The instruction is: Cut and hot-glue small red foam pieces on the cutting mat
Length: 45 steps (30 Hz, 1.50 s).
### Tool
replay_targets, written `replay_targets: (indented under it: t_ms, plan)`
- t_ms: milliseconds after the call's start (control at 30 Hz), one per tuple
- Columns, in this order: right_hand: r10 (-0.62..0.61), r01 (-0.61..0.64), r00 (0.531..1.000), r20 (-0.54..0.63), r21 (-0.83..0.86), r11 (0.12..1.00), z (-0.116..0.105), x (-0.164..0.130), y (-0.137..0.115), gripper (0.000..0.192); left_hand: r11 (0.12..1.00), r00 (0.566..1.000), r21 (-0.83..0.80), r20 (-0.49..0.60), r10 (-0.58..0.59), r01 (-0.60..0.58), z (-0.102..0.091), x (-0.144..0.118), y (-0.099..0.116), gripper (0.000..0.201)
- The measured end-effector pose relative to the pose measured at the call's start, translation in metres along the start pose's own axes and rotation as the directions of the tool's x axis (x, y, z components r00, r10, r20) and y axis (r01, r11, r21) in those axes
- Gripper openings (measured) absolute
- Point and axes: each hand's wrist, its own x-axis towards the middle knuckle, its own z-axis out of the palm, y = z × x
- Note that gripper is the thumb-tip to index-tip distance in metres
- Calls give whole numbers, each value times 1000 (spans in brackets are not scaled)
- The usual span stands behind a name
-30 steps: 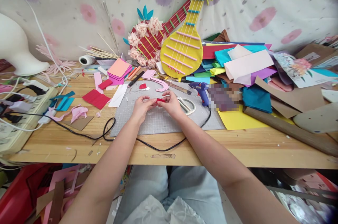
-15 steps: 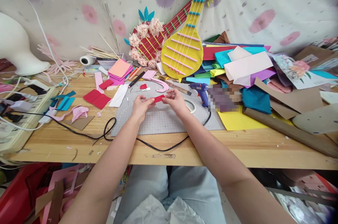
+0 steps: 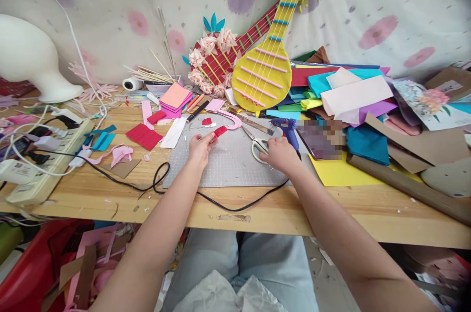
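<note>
Our left hand (image 3: 200,147) pinches a small red paper piece (image 3: 221,131) above the grey cutting mat (image 3: 228,165), while our right hand (image 3: 281,153) rests loosely curled on the scissors (image 3: 257,141); we should grip the handles fully before lifting.

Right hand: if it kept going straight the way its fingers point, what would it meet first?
The right hand points up-left at the scissors; its fingertips seem already at the handle loops, so those come first, though depth is unclear.
</note>
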Motion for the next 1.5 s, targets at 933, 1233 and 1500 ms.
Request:
replay_targets:
  t_ms: [933, 1233, 1500]
  plan:
    - [-416, 301, 895, 163, 470, 830, -20, 12, -29, 49, 988, 993, -103, 1, -116, 116, -5, 4, 0, 11]
    - [-438, 278, 878, 191, 541, 793, -26, 15, -40, 50, 989, 996, -119, -18, -92, 90, -3, 3, -2, 13]
    - [-413, 270, 884, 219, 481, 834, -33, 14, -44, 50, 990, 995, -116, -53, -90, 83, -3, 4, -3, 17]
